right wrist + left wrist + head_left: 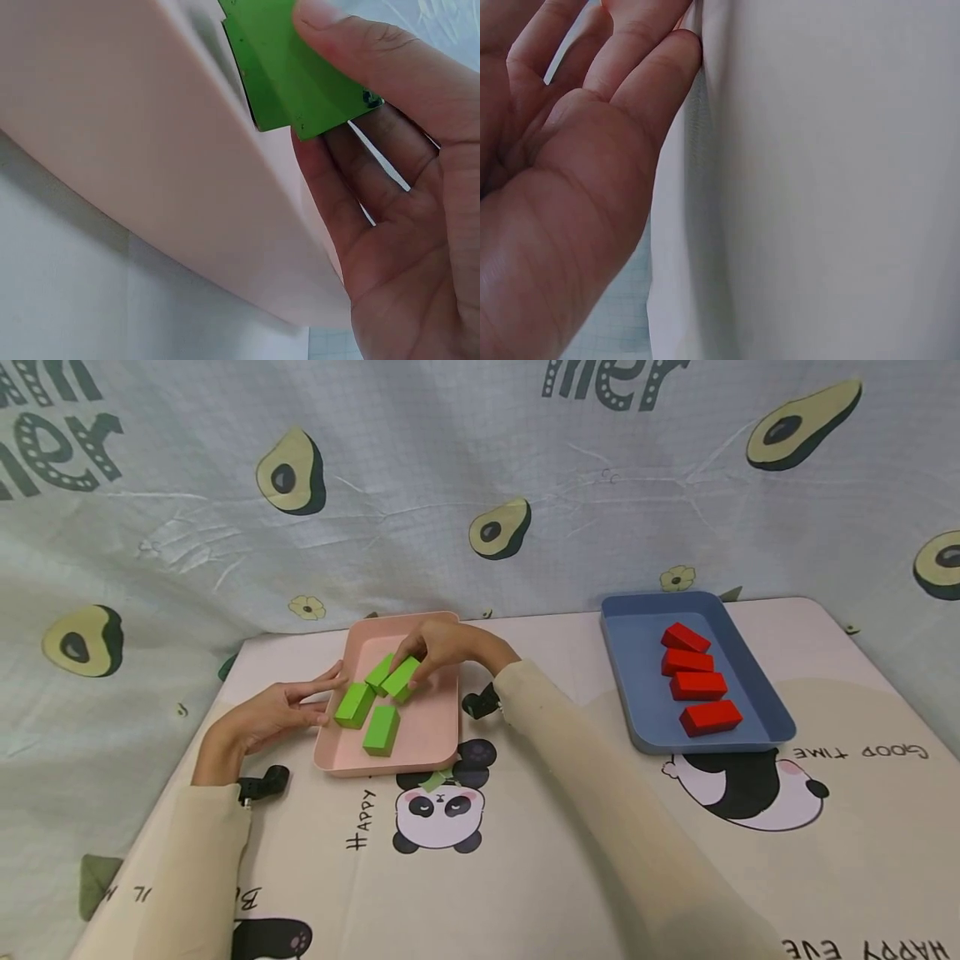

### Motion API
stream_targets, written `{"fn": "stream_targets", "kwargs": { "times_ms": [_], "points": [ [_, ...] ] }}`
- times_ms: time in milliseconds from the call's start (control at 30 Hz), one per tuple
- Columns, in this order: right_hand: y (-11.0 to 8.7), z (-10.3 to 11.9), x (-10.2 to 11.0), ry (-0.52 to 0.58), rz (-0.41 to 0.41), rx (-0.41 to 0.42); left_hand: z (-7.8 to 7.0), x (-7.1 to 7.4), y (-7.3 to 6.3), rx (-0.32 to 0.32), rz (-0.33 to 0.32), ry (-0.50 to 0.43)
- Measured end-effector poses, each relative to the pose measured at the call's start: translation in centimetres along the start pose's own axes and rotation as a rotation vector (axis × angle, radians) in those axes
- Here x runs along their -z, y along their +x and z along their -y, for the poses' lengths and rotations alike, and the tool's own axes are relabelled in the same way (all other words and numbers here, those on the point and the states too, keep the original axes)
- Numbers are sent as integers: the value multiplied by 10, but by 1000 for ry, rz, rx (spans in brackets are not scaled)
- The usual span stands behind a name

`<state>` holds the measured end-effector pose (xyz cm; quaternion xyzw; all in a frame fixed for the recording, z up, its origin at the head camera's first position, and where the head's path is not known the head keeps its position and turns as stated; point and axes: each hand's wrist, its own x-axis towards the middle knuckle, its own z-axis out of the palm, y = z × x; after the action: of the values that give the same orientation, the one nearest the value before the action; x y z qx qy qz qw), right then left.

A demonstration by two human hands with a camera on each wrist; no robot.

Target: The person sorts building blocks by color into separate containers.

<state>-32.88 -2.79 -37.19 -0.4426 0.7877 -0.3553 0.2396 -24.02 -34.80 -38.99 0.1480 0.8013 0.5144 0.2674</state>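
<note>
My right hand point(450, 642) reaches over the pink tray point(423, 735) and pinches a green block point(403, 678) between thumb and fingers. In the right wrist view, the thumb presses one face of that block point(322, 82), and another green piece shows behind it. Three more green blocks lie in the tray: one leaning close to the held block point(379, 672), one at the left wall point(354, 705) and one nearer the front point(382, 731). At the tray's left rim my left hand point(273, 714) rests with fingers extended against the edge, palm visible in the left wrist view.
A blue tray point(637, 693) stands at the right of the table point(540, 860), with several red blocks point(697, 686) in a column inside. Behind the table hangs a curtain point(405, 468) printed with avocados. Black wrist cameras sit on both wrists.
</note>
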Motion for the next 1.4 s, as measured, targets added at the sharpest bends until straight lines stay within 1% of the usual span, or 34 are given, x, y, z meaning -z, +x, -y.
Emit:
{"fn": "stream_targets", "kwargs": {
  "times_ms": [133, 300, 467, 667, 733, 867, 933, 1000, 1100, 1167, 1300, 1400],
  "points": [
    [1, -1, 0, -10, -5, 4, 2, 1, 0, -6, 2, -9],
    [2, -4, 1, -15, 3, -10, 4, 1, 0, -7, 12, -21],
    [4, -3, 2, -10, 33, -6, 4, 1, 1, 0, 11, -18],
    [7, 1, 4, -43, 74, 2, 3, 2, 1, 4, 4, -2],
    [7, 3, 4, -23, 95, 1, 2, 2, 1, 0, 6, -1],
    [6, 4, 3, 62, 125, -6, 2, 2, 0, 0, 0, 0],
    [5, 4, 4, 95, 123, -7, 2, 1, 1, 2, -3, -3],
    [2, 4, 6, 101, 105, -13, 2, 0, 1, 1, -5, -2],
    [-6, 5, 10, 53, 69, -15, 1, 0, 2, 0, -2, -6],
    [-12, 7, 14, -3, 48, -10, 1, -1, 2, 4, -3, -3],
    [-29, 12, 24, -182, 10, 4, -1, -1, 0, 12, -10, 10],
    [-49, 15, 31, -304, -14, 8, -1, 0, 0, 11, -9, 17]
  ]
}}
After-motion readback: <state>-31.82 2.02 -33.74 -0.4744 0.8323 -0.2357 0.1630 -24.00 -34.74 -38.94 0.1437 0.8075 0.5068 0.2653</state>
